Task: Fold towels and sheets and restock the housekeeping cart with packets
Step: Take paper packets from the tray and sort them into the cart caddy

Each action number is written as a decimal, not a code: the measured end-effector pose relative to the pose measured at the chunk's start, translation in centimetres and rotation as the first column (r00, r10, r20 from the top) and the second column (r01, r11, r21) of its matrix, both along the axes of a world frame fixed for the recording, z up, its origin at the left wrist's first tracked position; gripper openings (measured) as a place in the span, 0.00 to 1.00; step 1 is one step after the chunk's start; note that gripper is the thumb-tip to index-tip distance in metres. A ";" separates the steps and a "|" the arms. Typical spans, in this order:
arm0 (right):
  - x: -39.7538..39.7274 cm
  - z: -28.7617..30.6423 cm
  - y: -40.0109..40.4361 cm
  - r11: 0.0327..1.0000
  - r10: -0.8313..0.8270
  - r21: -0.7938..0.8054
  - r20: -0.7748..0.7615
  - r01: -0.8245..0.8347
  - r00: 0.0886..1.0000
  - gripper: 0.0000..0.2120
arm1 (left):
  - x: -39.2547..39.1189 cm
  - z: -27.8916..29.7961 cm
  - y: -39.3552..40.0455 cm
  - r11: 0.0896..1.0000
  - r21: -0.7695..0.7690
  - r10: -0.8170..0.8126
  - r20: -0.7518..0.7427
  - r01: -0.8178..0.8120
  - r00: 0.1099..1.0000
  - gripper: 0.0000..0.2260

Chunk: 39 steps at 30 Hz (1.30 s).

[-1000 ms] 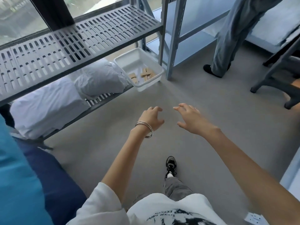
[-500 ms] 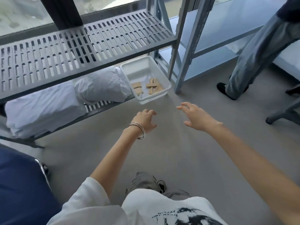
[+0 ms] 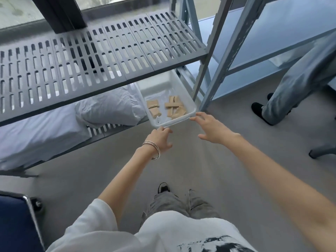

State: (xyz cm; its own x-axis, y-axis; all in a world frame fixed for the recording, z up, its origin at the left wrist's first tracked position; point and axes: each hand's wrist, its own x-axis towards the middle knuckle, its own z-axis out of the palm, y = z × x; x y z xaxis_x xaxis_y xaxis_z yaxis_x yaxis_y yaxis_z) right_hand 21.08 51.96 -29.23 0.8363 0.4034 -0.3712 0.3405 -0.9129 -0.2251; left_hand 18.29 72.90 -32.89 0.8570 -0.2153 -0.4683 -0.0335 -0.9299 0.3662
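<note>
Lower shelf (image 3: 112, 130): both hands at packet tray (image 3: 174, 122).

No text, label, brand or number can be read anywhere. The only print is a black graphic on the front of the person's white T-shirt (image 3: 190, 237), at the bottom edge below the white tray (image 3: 174, 121), and it is cut off and too blurred to make out.
</note>
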 end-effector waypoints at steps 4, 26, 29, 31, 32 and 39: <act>5.0 -2.0 0.2 0.997 -0.024 0.070 -0.049 0.028 0.999 0.33 | 3.4 -2.3 0.0 1.000 0.005 0.016 -0.036 -0.016 0.999 0.24; 34.3 -30.3 -2.9 0.956 0.288 0.005 -0.184 -0.292 0.940 0.39 | 27.0 -28.0 -6.3 0.950 0.054 0.313 -0.162 -0.308 0.936 0.23; 37.1 -36.8 -2.7 0.946 0.314 -0.013 -0.192 -0.323 0.930 0.47 | 30.7 -33.8 -6.3 0.965 0.086 0.254 -0.086 -0.247 0.963 0.22; 38.7 -41.1 -2.3 0.933 0.341 -0.055 -0.178 -0.355 0.923 0.51 | 33.1 -37.4 -6.1 0.966 0.105 0.241 -0.051 -0.235 0.969 0.23; 39.6 -43.0 -2.0 0.928 0.350 -0.069 -0.163 -0.365 0.922 0.53 | 34.3 -39.1 -6.0 0.967 0.110 0.235 -0.043 -0.229 0.971 0.23; 45.0 -53.5 -0.4 0.938 0.299 -0.111 -0.215 -0.327 0.930 0.65 | 41.0 -48.9 -4.6 0.959 0.138 0.248 0.014 -0.248 0.969 0.28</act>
